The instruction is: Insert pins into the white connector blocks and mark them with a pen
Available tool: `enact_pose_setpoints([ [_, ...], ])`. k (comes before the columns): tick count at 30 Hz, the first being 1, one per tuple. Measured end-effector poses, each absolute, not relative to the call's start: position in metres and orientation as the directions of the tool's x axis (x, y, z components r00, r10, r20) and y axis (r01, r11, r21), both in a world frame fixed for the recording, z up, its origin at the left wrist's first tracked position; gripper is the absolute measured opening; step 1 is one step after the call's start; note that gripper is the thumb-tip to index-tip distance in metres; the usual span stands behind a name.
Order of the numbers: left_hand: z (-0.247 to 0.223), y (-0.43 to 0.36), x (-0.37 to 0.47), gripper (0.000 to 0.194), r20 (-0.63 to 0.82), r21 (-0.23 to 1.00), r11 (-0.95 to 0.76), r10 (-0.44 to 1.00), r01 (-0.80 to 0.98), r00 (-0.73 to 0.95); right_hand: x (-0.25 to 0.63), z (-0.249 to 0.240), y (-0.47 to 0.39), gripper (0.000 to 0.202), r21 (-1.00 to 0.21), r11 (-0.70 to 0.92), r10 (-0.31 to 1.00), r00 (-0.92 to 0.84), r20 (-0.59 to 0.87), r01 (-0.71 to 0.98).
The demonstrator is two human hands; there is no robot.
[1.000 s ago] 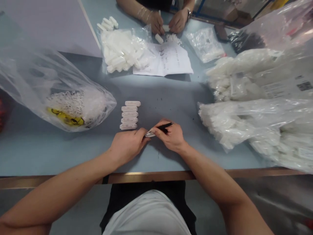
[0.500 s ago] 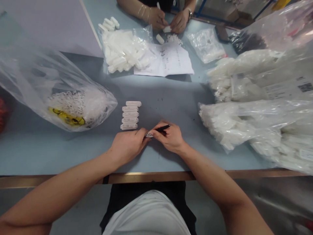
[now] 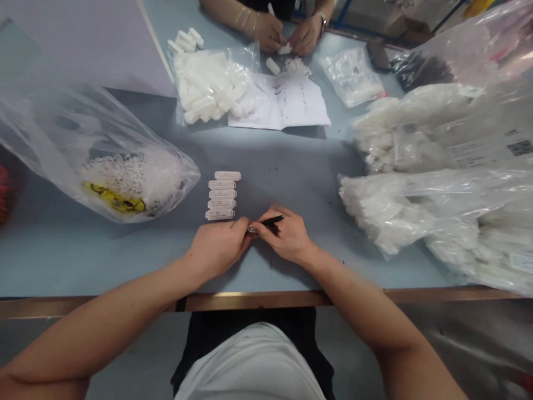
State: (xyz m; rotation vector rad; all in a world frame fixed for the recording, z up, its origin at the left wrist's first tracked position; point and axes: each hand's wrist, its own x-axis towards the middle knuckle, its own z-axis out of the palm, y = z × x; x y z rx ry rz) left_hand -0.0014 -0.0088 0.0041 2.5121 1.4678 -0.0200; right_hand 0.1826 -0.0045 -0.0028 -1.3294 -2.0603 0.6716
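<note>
My left hand (image 3: 219, 243) is closed, pinching a small white slotted plastic piece (image 3: 251, 229) between thumb and fingers. Most of that piece is hidden by the fingers. Against its right end, my right hand (image 3: 291, 238) grips a slim black pen-like tool (image 3: 273, 220); its tip is covered, so its exact kind does not show. Both hands meet low over the table, near its front edge. Just beyond my left hand lies a column of several flat white plastic pieces (image 3: 221, 204) with rows of small slots.
At left sits a clear bag (image 3: 166, 172) of tiny white parts. Bags of white pieces (image 3: 383, 205) crowd the right side. Across the table (image 3: 287, 161), a co-worker's hands (image 3: 306, 36) work beside a printed sheet (image 3: 300, 105) and a bag of white pieces (image 3: 208, 83).
My right hand has shifted slightly left with the black tool, closer to my left hand. Less of the white piece shows between the hands. The column of pieces stays put.
</note>
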Motion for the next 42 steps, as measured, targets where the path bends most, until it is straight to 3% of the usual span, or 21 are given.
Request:
enact_pose_setpoints([
  [3,0.004,-0.009,-0.001,0.031,-0.119,0.188,-0.472,0.860,0.862,0.497,0.183,-0.003,-0.004,0.028,-0.678,0.386,0.917,-0.340,0.208,0.625],
  [10,0.009,-0.009,0.000,0.040,-0.134,0.210,-0.463,0.859,0.861,0.494,0.189,-0.003,-0.003,0.029,-0.810,0.234,0.960,-0.257,0.107,0.537],
  [23,0.007,-0.009,-0.001,0.035,-0.144,0.220,-0.464,0.855,0.858,0.499,0.186,0.001,-0.003,0.027,-0.795,0.251,0.950,-0.300,0.092,0.552],
  [26,0.009,-0.008,-0.001,0.038,-0.141,0.225,-0.464,0.854,0.857,0.500,0.190,-0.001,-0.001,0.029,-0.880,0.168,0.975,-0.208,0.081,0.445],
  [29,0.009,-0.008,-0.001,0.036,-0.136,0.236,-0.463,0.855,0.854,0.501,0.196,-0.006,0.004,0.035,-0.977,0.006,1.000,0.012,0.008,0.215],
  [32,0.009,-0.008,-0.001,0.036,-0.140,0.232,-0.463,0.854,0.855,0.501,0.198,-0.012,0.008,0.037,-0.997,-0.070,0.994,0.087,-0.071,-0.012],
  [42,0.004,-0.013,0.000,0.036,-0.080,0.235,-0.550,0.811,0.802,0.580,0.198,-0.013,0.011,0.031,-0.983,-0.105,0.992,0.058,-0.115,-0.150],
])
